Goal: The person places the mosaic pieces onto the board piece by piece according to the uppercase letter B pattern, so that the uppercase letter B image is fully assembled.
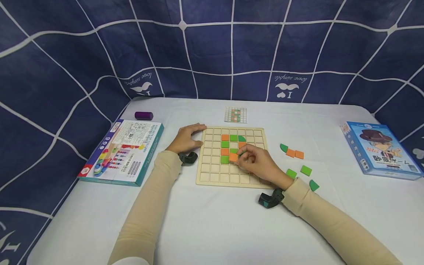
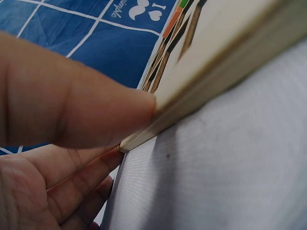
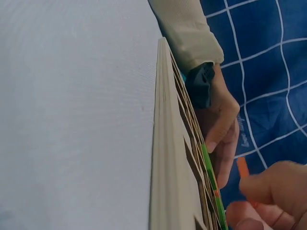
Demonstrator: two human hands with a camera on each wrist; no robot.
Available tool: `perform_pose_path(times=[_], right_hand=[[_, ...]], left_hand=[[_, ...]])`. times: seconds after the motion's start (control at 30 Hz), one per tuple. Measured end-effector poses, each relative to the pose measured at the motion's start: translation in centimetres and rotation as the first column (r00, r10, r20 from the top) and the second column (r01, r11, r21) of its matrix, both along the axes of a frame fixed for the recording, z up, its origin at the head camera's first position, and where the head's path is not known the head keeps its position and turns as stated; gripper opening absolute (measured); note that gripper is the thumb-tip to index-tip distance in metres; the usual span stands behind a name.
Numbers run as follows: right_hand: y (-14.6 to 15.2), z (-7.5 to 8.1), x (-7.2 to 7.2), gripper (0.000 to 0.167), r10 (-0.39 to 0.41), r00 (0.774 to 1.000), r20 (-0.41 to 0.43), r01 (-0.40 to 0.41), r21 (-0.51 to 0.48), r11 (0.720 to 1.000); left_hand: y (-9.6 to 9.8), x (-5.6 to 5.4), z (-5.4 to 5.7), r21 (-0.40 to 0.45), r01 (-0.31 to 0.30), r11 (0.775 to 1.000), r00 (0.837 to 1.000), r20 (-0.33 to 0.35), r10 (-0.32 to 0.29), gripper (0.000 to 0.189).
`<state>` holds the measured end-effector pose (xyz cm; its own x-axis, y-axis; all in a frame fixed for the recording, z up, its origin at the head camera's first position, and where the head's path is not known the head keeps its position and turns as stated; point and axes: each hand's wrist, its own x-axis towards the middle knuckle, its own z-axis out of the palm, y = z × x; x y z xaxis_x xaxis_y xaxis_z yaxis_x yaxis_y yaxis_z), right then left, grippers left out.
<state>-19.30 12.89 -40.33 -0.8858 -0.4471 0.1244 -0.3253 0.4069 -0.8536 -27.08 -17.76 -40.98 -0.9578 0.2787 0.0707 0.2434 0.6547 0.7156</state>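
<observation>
A wooden grid board [image 1: 213, 179] lies on the table with orange and green tiles set in its cells. My left hand [image 1: 186, 139] rests at the board's upper left corner, fingers extended. In the left wrist view the thumb [image 2: 110, 112] presses against the board's side edge. My right hand [image 1: 260, 163] is over the board's right half, pinching an orange square tile [image 1: 233, 158] between thumb and finger. The right wrist view shows that orange tile [image 3: 243, 166] raised above the board surface. Part of the tile pattern is hidden under the right hand.
Loose orange square tiles [image 1: 294, 153], green squares [image 1: 306, 170] and green quarter-round pieces [image 1: 313, 185] lie right of the board. A pattern card [image 1: 235, 115] lies behind it. A game box [image 1: 122, 151] and purple cylinder [image 1: 144, 116] are left, a blue box [image 1: 381, 151] right.
</observation>
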Motion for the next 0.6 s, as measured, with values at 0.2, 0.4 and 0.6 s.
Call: perform_pose_path(times=[0.2,0.4,0.6], right_hand=[[0.14,-0.26,-0.27,0.020,-0.009,1.000,-0.004,0.009,0.023,1.000],[0.23,-0.31,-0.30,0.021,0.000,1.000,0.013,0.000,0.023,1.000],[0.25,-0.35,-0.29,0.022,0.008,1.000,0.003,-0.008,0.053,0.999]], left_hand=[[-0.11,-0.17,-0.13,-0.009,0.007,1.000,1.000,0.001,-0.007,0.070],[-0.12,-0.17,-0.16,-0.008,0.009,1.000,1.000,-0.007,-0.009,0.069],[-0.11,-0.23,-0.23,-0.010,0.012,1.000,1.000,-0.010,-0.012,0.069]])
